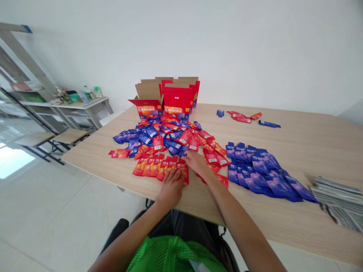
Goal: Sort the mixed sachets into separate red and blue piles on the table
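Several flat red plastic pouches (pixel 154 167) overlapping in row, right end under left grip (pixel 172 186), fingers unclenched, palm down. Right grip (pixel 195 161) just beyond, narrow; cannot tell if holding anything. Flat blue plastic pouches (pixel 256 172) rightward.

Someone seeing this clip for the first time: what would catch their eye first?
Probably the heap of red and blue pouches mid-table, with red boxes, flaps raised, behind it. Next, the overlapping rows of blue pouches to its right. Then the left hand resting on the near row of red pouches, the right hand by its right end.
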Tool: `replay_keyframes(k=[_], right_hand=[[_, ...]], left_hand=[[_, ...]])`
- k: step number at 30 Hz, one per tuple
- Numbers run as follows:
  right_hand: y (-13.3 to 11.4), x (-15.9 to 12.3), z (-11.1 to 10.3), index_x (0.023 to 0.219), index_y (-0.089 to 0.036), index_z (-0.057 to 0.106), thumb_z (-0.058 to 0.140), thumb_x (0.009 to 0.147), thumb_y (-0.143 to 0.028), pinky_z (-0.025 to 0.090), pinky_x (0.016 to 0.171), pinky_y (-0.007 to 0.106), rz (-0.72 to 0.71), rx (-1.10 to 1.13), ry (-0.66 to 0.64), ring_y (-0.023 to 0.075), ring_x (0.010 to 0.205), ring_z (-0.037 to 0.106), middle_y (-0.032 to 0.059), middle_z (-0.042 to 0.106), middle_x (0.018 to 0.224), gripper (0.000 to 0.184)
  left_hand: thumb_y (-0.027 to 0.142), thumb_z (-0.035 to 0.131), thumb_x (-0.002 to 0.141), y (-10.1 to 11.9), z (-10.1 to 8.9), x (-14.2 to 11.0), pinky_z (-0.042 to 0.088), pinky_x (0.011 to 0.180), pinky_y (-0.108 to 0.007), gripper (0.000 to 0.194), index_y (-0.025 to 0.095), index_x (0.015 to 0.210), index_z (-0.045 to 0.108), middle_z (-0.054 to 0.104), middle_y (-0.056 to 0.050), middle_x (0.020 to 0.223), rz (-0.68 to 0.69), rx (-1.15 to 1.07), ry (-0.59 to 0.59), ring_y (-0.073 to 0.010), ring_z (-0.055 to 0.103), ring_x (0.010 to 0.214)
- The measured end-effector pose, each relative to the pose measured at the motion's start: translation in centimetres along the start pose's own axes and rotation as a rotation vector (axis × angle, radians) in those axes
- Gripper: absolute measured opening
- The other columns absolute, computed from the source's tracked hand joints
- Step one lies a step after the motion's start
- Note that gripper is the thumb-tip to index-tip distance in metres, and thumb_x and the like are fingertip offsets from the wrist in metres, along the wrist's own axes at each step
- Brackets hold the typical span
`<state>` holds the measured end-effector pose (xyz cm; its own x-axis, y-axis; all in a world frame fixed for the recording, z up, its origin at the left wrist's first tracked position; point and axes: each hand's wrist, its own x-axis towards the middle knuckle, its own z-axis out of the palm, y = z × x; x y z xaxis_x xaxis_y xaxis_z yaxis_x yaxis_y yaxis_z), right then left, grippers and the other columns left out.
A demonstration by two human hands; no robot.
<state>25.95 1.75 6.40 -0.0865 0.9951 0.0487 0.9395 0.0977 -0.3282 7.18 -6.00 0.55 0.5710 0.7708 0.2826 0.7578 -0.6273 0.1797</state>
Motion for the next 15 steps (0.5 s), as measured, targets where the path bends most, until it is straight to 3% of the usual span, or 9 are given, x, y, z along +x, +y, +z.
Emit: replay_keyframes(k=[4, 7, 11, 15], right_hand=[[3.4, -0.3, -2.6, 0.100, -0.018, 0.075, 0.050, 0.104, -0.027, 0.046, 0.082, 0.026, 0.075, 0.026, -0.033, 0.0204, 0.102, 0.070, 0.0101, 0.078, 0.107, 0.026], [5.3, -0.5, -3.3, 0.103, -0.017, 0.074, 0.054, 0.098, -0.018, 0.045, 0.083, 0.025, 0.142, 0.004, -0.027, 0.0193, 0.103, 0.070, 0.0098, 0.077, 0.111, 0.021], [5.7, -0.8, -2.9, 0.107, -0.018, 0.075, 0.057, 0.095, -0.020, 0.047, 0.084, 0.029, 0.236, -0.105, -0.096, 0.0244, 0.108, 0.070, 0.0129, 0.077, 0.116, 0.021], [5.2, -1.0, -2.3, 0.116, -0.017, 0.074, 0.071, 0.088, -0.025, 0.047, 0.094, 0.036, 0.176, -0.201, -0.110, 0.0329, 0.118, 0.067, 0.0198, 0.072, 0.126, 0.029]], left_hand=[[0.031, 0.048, 0.104, 0.0, -0.1, -0.5, 0.031, 0.127, -0.057, 0.048, 0.016, 0.149, 0.054, 0.050, -0.012, 0.157, 0.062, 0.050, -0.020, -0.0317, 0.038, 0.151], [0.036, 0.044, 0.106, 0.0, -0.5, -0.5, 0.029, 0.128, -0.057, 0.051, 0.014, 0.152, 0.050, 0.047, -0.010, 0.159, 0.084, 0.080, -0.072, -0.0319, 0.034, 0.153], [0.028, 0.045, 0.104, 0.0, -0.8, 0.3, 0.033, 0.125, -0.058, 0.051, 0.015, 0.153, 0.048, 0.045, -0.011, 0.160, 0.079, 0.140, -0.199, -0.0328, 0.039, 0.151], [0.011, 0.049, 0.096, 0.1, -0.6, 0.8, 0.038, 0.124, -0.052, 0.052, 0.011, 0.148, 0.054, 0.050, -0.015, 0.156, 0.094, 0.165, -0.217, -0.0327, 0.046, 0.146]])
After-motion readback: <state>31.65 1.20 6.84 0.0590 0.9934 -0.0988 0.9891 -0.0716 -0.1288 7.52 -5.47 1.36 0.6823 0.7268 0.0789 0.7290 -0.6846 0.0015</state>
